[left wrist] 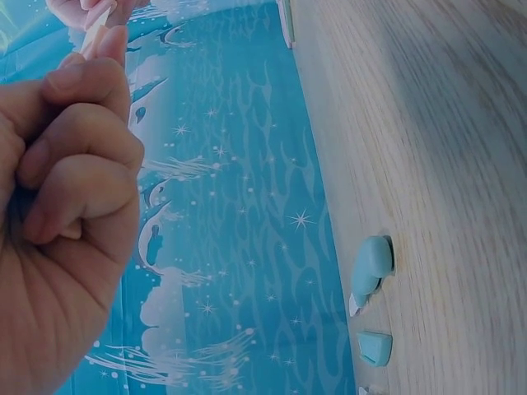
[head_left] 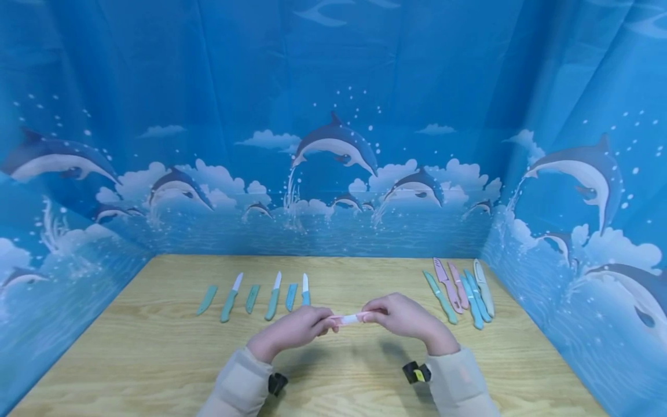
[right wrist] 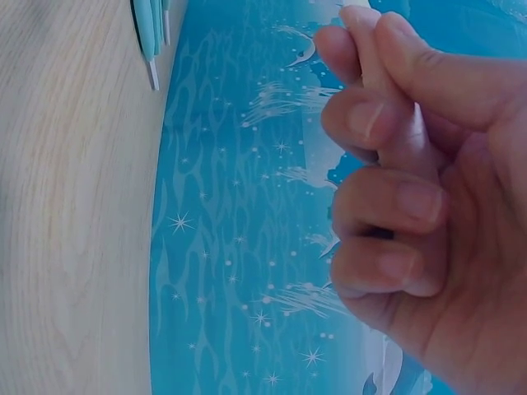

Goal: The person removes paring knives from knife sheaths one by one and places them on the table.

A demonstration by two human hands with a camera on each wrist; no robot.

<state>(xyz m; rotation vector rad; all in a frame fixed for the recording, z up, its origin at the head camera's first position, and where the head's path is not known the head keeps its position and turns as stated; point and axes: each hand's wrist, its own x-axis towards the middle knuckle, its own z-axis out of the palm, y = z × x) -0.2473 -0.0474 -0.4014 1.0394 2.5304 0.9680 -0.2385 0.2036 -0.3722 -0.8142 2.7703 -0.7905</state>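
Both hands meet above the middle of the wooden table (head_left: 156, 359). Between them is a small pink knife (head_left: 350, 318), lying level, with a short stretch of white blade showing. My left hand (head_left: 292, 330) pinches one end of it with curled fingers (left wrist: 78, 123), and the thin pale tip of the knife (left wrist: 95, 31) shows above my knuckles. My right hand (head_left: 403, 317) grips the other end, fingers (right wrist: 387, 197) curled tight. Whether the left end is a sheath or bare blade is hidden by the fingers.
At back left lies a row of teal knives with bare white blades (head_left: 273, 295), alternating with loose teal sheaths (head_left: 206, 299). At back right, several sheathed knives (head_left: 458, 292) in teal, pink and pale green lie side by side. Blue dolphin-print curtains (head_left: 333, 145) enclose the table.
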